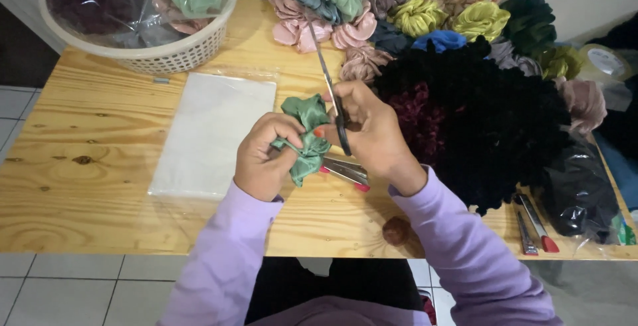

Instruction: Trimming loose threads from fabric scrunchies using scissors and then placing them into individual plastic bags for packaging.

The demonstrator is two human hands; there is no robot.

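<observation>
My left hand (261,156) grips a green satin scrunchie (304,136) above the wooden table (100,166). My right hand (372,126) holds a pair of scissors (330,90) by the black handles, the blades pointing away from me, just right of the scrunchie. Both hands are close together at the table's middle. Under them lie some red-tipped tools (345,172) on the wood.
A stack of clear plastic bags (212,133) lies left of the hands. A white basket (159,50) with bagged scrunchies stands at back left. Many scrunchies (419,17) in several colours are piled at back and right, with a dark heap (492,113). Two cutters (533,223) lie at right.
</observation>
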